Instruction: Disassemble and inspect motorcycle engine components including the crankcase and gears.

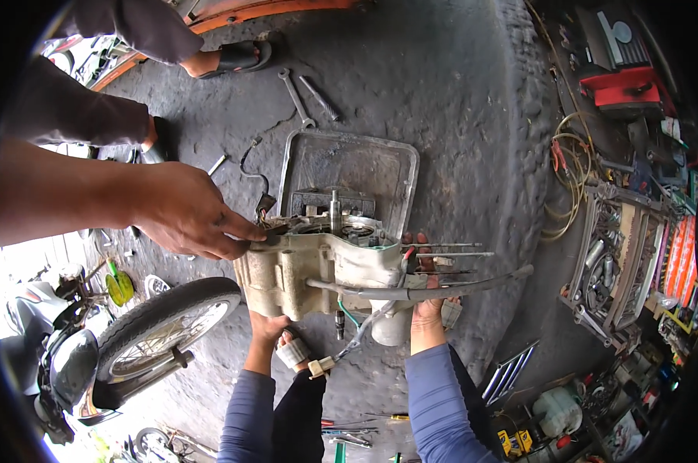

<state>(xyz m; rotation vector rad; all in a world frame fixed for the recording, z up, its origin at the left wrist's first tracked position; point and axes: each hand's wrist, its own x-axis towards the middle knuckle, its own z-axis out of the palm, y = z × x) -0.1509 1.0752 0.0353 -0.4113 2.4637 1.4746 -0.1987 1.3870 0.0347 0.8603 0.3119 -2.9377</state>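
Observation:
My left hand (267,324) grips the underside of a pale, grimy metal engine case (283,274) at its left end. My right hand (428,312) holds its right end, fingertips showing beside long studs. A metal shaft (334,212) stands upright from the case. A grey hose (465,292) runs across its front, and wires with a connector (320,366) hang below. A co-worker's hand (194,208) reaches from the left to the case's top left edge. Behind the case is a shallow metal tray (405,170).
A co-worker's sandalled foot (237,58) is at upper left. A spanner (295,100) lies on the dark floor. A motorcycle wheel (148,332) is at lower left. A tool rack (623,262), coiled hose (569,197) and red toolbox (619,89) line the right.

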